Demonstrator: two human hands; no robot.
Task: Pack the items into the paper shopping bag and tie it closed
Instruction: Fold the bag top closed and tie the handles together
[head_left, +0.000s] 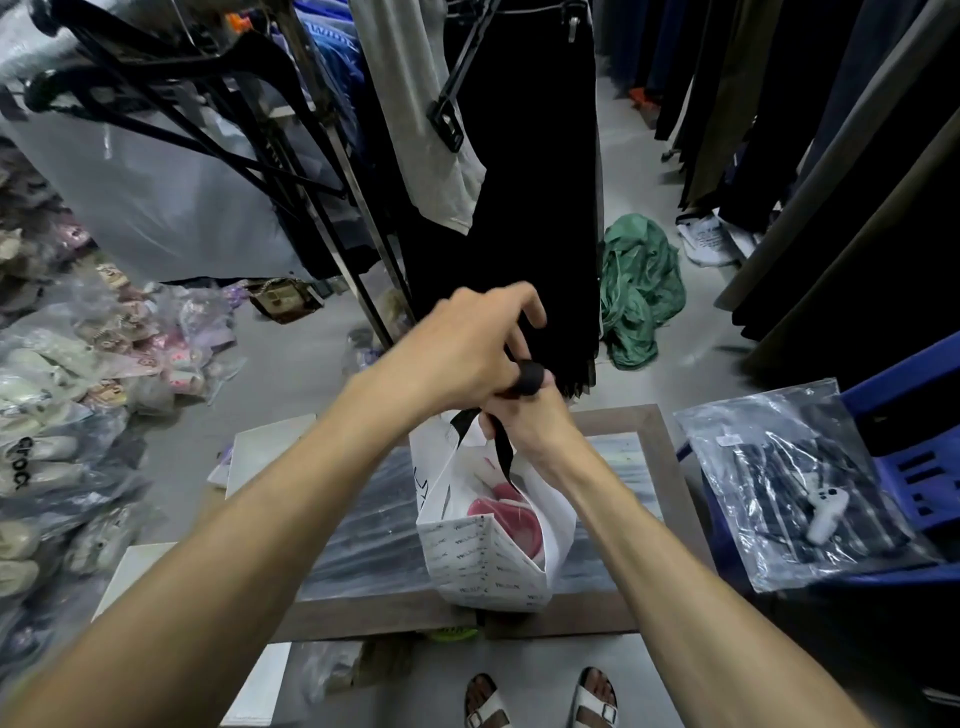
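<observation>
While both hands (498, 384) grip its black ribbon (501, 447), the paper bag (483, 566) stands upright

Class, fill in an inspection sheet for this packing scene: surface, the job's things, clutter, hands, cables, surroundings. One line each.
Surface: framed picture lying flat, serving as the worktop.
Job's things: white paper bag stands upright on it; a pink item shows inside; black ribbon handles are gathered above the mouth.
Clutter: clear packet on the blue crate; bagged shoes piled at left; green cloth on the floor.
Hands: left hand and right hand both grip the ribbon.
Cables: nothing seen.
Surroundings: hanging clothes on racks.
</observation>
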